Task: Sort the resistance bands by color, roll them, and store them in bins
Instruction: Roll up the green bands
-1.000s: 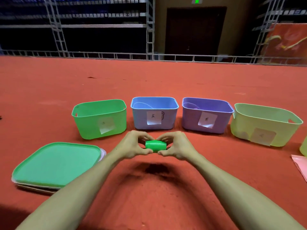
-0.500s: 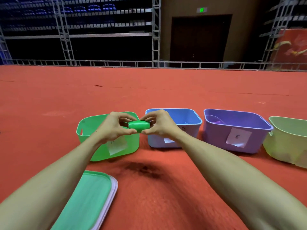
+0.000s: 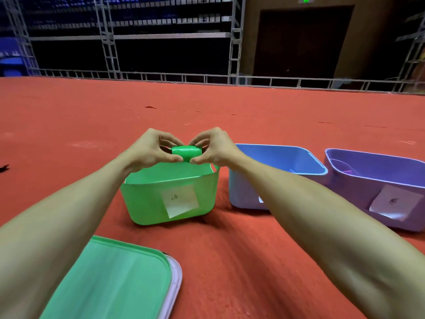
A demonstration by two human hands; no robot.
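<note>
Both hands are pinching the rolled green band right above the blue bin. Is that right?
Not the blue bin. In the head view the left hand and right hand pinch the rolled green band above the green bin; the blue bin stands to its right, with nothing held over it.

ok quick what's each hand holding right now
Left hand: closed, pinching the left end of the rolled green band.
Right hand: closed, pinching its right end.
</note>
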